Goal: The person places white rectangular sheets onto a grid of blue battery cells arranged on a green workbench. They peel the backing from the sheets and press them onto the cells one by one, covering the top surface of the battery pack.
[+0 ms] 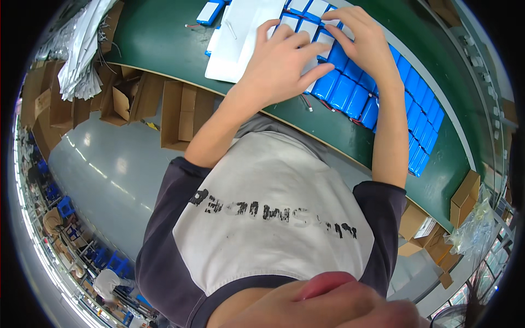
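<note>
The left hand [284, 63] is splayed palm down, the right hand [362, 41] curved leftward.

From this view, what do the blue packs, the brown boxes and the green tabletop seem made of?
Blue packs: probably smooth plastic wrap, judging by their glossy highlights.
Brown boxes: likely matte cardboard, with folded flaps.
Green tabletop: smooth, even colour; laminate or rubber mat, unclear.

Head-worn fisheye, left of a side-by-side pair | faces down over the shirt [273, 183]; picture upright; straight edges bow toward dark rim | near: shirt, large, centre; beyond: left hand [284, 65], right hand [363, 44], green table [164, 38], up top; far: floor [104, 164], left
</note>
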Demonstrator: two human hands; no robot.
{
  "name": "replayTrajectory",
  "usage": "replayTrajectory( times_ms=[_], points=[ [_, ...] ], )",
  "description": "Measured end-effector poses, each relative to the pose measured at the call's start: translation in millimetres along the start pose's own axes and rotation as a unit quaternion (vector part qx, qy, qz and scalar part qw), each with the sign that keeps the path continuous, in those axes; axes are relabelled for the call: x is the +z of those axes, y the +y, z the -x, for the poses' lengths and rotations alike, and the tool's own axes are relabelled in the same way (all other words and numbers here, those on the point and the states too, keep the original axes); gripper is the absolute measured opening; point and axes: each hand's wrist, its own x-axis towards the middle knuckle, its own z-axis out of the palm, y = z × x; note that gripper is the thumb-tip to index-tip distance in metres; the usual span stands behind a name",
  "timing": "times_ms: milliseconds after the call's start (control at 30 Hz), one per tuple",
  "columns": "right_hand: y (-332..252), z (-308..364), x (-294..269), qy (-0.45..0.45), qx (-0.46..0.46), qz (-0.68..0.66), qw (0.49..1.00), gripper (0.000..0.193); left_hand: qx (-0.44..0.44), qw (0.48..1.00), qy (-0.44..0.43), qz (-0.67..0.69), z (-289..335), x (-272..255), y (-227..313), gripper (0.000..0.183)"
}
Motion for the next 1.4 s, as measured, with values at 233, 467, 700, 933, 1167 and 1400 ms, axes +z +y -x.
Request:
replayTrajectory(
  times_ms=[233, 467, 700, 933, 1167, 1400],
  points=[
    [-36.9, 41.2, -26.6, 0.081, 0.278, -0.328, 0.899, 0.02, -0.163, 0.821, 0.108, 0.537, 12.2, -4.1, -0.3, 0.052],
    [-32.1, 54.1, -16.7, 0.258, 0.326, -0.288, 0.863, 0.017, -0.112, 0.969, 0.128, 0.181, 10.1, 3.3, 22.0, 0.061],
    [-12.8, 67.2, -14.2, 0.072, 0.303, -0.072, 0.947, 0.015, -0.039, 0.991, 0.033, -0.127, 12.7, 22.6, -2.1, 0.042],
    [-6.0, 67.6, 3.8, 0.006, 0.294, -0.006, 0.956, 0.014, -0.01, 0.987, -0.013, -0.162, 16.6, 21.0, -4.6, 0.033],
    [-15.6, 60.6, 7.1, -0.001, 0.218, 0.061, 0.974, 0.013, -0.099, 0.984, 0.041, -0.141, 42.6, -26.8, -5.4, 0.042],
    [-43.0, 43.8, -7.7, 0.117, 0.166, 0.062, 0.977, 0.034, -0.225, 0.966, 0.092, -0.089, 51.1, -68.5, -32.6, 0.023]
  ],
)
